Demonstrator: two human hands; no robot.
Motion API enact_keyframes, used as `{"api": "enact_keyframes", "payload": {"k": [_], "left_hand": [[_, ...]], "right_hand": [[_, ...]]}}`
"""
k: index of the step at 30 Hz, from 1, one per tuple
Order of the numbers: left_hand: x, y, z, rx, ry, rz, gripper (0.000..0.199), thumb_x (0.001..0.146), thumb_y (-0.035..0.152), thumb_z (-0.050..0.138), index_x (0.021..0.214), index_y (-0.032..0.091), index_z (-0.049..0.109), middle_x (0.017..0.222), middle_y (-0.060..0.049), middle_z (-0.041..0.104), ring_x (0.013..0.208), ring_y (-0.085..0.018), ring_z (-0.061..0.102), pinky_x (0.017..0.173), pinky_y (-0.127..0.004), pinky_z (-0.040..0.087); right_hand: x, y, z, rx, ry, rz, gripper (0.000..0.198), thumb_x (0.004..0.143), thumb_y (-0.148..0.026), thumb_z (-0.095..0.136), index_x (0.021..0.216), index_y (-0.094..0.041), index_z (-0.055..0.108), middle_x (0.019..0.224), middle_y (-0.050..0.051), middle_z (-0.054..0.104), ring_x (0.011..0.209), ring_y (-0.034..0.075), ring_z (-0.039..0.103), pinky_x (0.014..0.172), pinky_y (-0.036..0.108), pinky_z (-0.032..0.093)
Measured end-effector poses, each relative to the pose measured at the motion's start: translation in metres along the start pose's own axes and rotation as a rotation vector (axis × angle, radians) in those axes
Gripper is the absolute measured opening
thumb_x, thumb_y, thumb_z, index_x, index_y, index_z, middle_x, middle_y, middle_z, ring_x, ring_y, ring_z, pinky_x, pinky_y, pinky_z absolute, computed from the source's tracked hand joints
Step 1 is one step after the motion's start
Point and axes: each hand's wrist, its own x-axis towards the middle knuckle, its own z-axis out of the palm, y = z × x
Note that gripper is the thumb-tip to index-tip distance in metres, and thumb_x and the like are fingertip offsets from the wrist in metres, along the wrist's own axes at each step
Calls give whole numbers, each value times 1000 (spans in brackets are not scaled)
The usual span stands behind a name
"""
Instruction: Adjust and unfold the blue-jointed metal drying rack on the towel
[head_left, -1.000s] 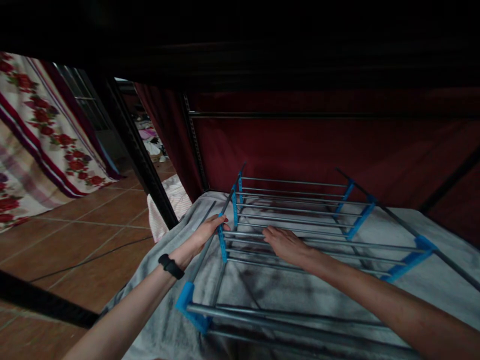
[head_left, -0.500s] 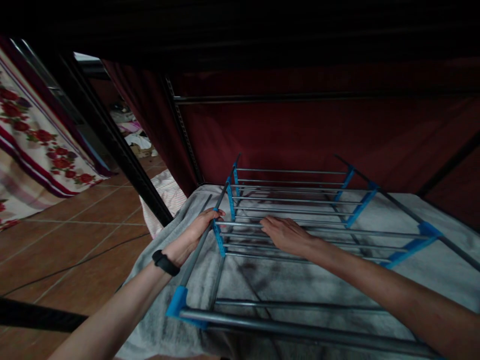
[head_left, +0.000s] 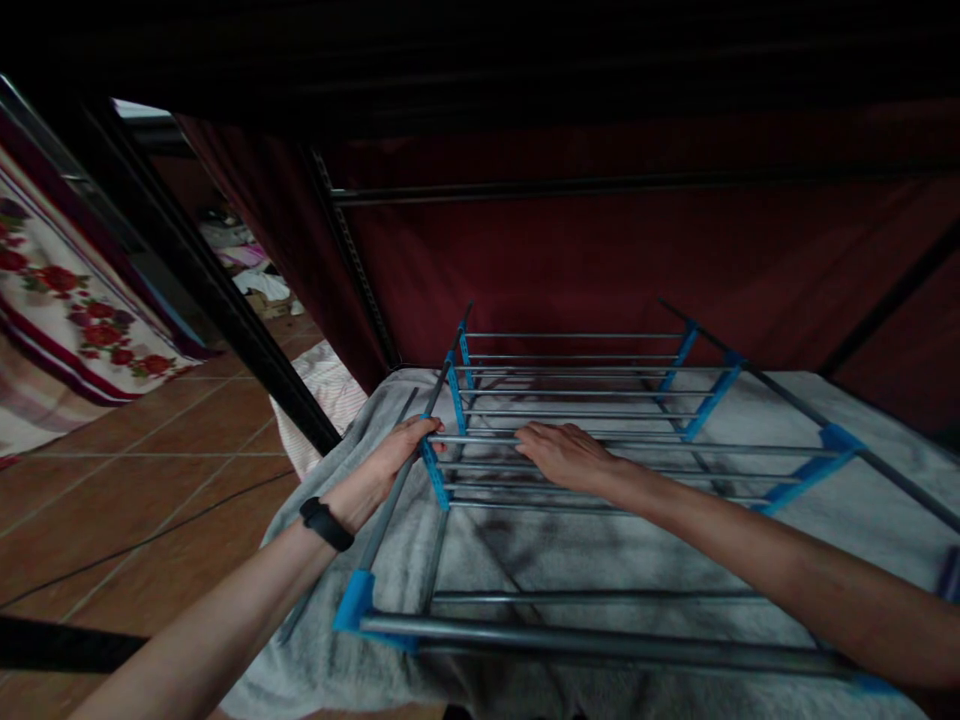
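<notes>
Grey metal-tube drying rack with blue plastic joints point(head_left: 600, 440) — light, stiff, I judge; my left hand point(head_left: 390, 458) grips its side rail, my right hand point(head_left: 566, 455) lies flat on the rungs.

the left hand point(head_left: 390, 455) grips the drying rack's point(head_left: 600, 440) side rail. the right hand point(head_left: 562, 455) lies flat on its rods, over a grey towel point(head_left: 825, 520).

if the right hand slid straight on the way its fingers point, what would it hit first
Probably the blue bracket at the left rail, beside the left hand; the right hand lies flat on the rack's rods, fingers pointing left. Depth is unclear.
</notes>
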Motion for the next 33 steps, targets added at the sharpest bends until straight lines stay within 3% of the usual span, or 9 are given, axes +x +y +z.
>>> {"api": "enact_keyframes", "payload": {"k": [10, 18, 33], "left_hand": [[5, 0, 4, -36, 24, -75, 16, 70, 22, 76, 78, 16, 63, 67, 0, 63, 52, -13, 61, 50, -25, 53], [12, 3, -2, 13, 45, -86, 24, 63, 11, 77, 84, 15, 65, 75, -1, 67, 58, -13, 65, 58, -23, 58], [14, 0, -9, 55, 1, -103, 24, 66, 12, 77, 88, 16, 68, 79, -2, 69, 63, -14, 69, 61, -23, 61]], "right_hand": [[2, -2, -10, 30, -50, -6, 24, 108, -33, 40, 108, -20, 61, 113, 8, 74, 101, 25, 71, 77, 33, 48], [2, 0, -9, 39, -49, -21, 25, 108, -34, 40, 109, -21, 62, 112, 8, 74, 99, 24, 71, 77, 31, 47], [8, 6, -11, 96, -77, -72, 25, 107, -31, 43, 101, -19, 64, 105, 9, 75, 95, 23, 70, 72, 29, 43]]}}
